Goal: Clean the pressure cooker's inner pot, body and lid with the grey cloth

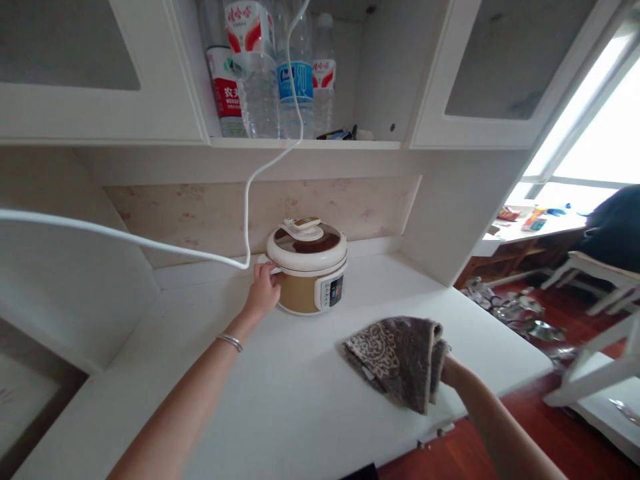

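Observation:
A white and brown rice cooker (310, 267) stands at the back of the white countertop (280, 393). My left hand (263, 288) is closed on the cooker's left side handle. A white cord (247, 200) runs from that side up to the shelf and off to the left. My right hand (449, 368) is almost wholly hidden under a grey-brown patterned cloth (400, 357), which lies folded on the countertop near its right front edge. The hand grips the cloth from its right side.
Several water bottles (270, 67) stand on an open shelf between two white cabinet doors above. To the right are a white chair (600, 320), metal bowls (515, 310) on a red wooden floor, and a bright window with a cluttered sill.

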`<state>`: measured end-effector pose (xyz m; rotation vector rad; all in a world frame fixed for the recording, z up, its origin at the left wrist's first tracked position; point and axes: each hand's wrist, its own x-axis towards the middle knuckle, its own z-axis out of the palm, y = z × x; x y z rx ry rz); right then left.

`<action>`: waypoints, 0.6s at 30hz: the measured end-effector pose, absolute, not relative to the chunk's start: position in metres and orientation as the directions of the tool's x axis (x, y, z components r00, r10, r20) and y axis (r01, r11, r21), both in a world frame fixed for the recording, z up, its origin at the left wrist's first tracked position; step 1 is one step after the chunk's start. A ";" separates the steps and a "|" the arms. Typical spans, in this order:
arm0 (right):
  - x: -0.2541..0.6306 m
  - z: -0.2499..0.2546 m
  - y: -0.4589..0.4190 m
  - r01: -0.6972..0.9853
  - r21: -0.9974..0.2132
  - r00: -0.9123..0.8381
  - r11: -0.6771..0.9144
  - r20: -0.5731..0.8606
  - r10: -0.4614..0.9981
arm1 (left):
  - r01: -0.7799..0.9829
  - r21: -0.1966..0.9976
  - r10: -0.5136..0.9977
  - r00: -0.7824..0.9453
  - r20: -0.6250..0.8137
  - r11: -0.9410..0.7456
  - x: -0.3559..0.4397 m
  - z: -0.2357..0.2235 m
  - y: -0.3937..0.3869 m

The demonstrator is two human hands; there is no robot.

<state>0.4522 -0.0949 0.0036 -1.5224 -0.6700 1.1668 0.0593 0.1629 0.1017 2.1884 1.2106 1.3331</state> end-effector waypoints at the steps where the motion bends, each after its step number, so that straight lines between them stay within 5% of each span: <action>1: 0.463 0.007 -0.097 -0.140 -0.933 0.414 -0.331 -0.359 0.837 | 0.476 0.646 0.790 0.203 0.579 -0.596 0.058 0.101 0.164; 6: 0.510 0.028 -0.110 -0.083 -0.933 0.675 -0.349 -0.310 0.669 | 0.332 0.769 0.831 0.100 0.547 -0.546 0.055 0.103 0.168; 10: 0.509 0.032 -0.115 0.319 -0.811 0.854 -0.490 0.022 0.519 | 0.106 0.930 0.925 -0.113 0.362 -0.351 0.061 0.104 0.165; 12: 0.490 0.029 -0.113 0.520 -0.679 0.794 -0.518 0.160 0.587 | -0.054 0.976 0.976 -0.067 0.209 -0.213 0.067 0.103 0.163; 15: 0.446 0.018 -0.108 0.772 -0.535 0.570 -0.344 0.341 0.748 | -0.193 0.980 0.996 0.075 0.055 -0.039 0.076 0.100 0.161; 18: 0.404 0.002 -0.108 0.909 -0.357 0.340 -0.214 0.341 0.876 | -0.186 0.982 1.000 0.019 -0.022 0.026 0.083 0.099 0.166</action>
